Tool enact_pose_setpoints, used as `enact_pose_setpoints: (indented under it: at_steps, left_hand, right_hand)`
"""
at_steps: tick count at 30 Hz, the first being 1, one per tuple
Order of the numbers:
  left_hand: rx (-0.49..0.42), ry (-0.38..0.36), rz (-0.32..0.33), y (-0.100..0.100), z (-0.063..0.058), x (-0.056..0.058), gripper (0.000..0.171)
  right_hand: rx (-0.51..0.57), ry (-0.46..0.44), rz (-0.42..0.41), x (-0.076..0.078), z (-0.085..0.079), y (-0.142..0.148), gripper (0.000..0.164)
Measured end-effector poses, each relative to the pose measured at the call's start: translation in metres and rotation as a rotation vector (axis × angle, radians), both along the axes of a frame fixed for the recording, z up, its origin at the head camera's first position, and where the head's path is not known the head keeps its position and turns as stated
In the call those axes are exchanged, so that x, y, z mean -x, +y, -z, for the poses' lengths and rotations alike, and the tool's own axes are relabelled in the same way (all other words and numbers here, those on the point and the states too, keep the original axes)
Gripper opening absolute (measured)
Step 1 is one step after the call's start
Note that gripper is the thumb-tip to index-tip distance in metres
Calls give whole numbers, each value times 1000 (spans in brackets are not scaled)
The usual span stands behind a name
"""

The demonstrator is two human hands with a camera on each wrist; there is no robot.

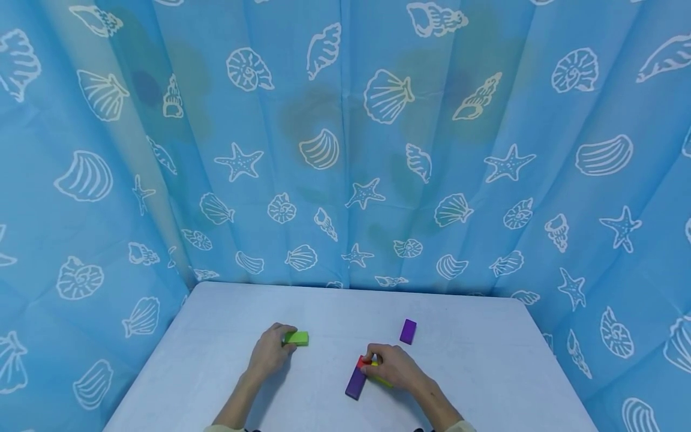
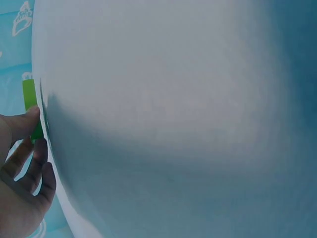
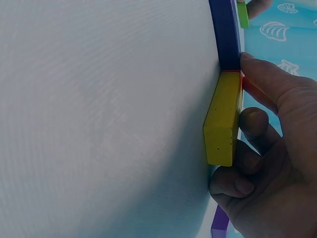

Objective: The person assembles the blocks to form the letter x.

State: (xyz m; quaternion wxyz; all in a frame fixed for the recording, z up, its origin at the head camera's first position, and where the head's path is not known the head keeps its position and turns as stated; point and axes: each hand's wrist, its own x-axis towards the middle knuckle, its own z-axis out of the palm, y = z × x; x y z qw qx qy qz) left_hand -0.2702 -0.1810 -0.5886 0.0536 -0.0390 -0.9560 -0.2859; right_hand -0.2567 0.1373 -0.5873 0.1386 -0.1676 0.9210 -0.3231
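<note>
My left hand (image 1: 270, 351) pinches a bright green block (image 1: 298, 338) between thumb and fingers, low over the left side of the table. In the left wrist view the green block (image 2: 29, 94) sticks up past the thumb. Right of centre, my right hand (image 1: 398, 367) pinches a small red block (image 1: 364, 360) with thumb and forefinger. The red block sits at the far end of a dark purple-blue block (image 1: 355, 384). Against it lies a yellow block (image 3: 221, 119), partly hidden under the hand in the head view.
A purple block (image 1: 408, 331) lies alone beyond my right hand. The white table (image 1: 227, 306) ends at the back and sides before a blue shell-patterned curtain (image 1: 345, 228).
</note>
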Motion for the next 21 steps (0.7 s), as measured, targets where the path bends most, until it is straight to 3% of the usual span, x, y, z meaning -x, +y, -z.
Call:
enact_pose_setpoints:
  at_steps: [21]
  left_hand:
    - [-8,1,39,12,4,-2,36]
  right_hand:
    - [-4,17,-9,1,2,1,13]
